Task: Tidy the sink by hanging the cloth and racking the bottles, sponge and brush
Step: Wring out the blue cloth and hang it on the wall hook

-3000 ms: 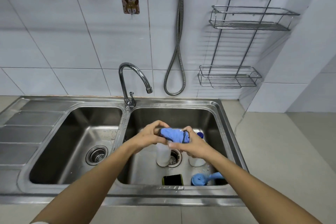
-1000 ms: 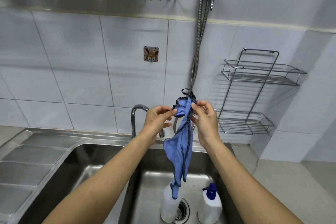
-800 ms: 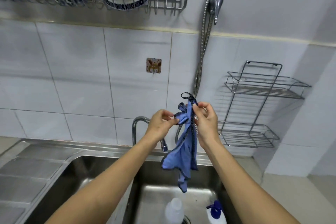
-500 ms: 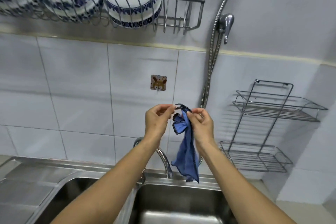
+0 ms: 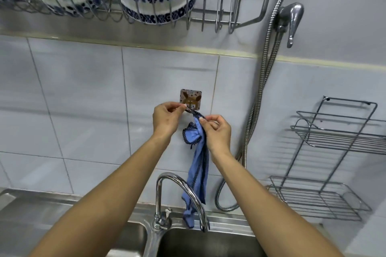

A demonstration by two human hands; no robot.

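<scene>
From the head view, I'm on the hanging step: my left hand (image 5: 167,120) and right hand (image 5: 217,131) each pinch an end of the dotted loop (image 5: 195,113) of the one blue cloth (image 5: 198,165), stretched just below the single wall hook (image 5: 190,99), the cloth trailing behind the tap (image 5: 177,192). Next, I'd judge, the loop must rise over the hook's prong. One two-shelf wire rack (image 5: 332,152) stands empty at the wall's right edge; bottles, sponge and brush are out of sight.

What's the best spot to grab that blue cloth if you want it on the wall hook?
Probably by its dotted hanging loop at the top corner, pinched from either side and stretched open. The left hand and right hand hold it so, just in front of the hook, while the blue cloth hangs limp below.
</scene>
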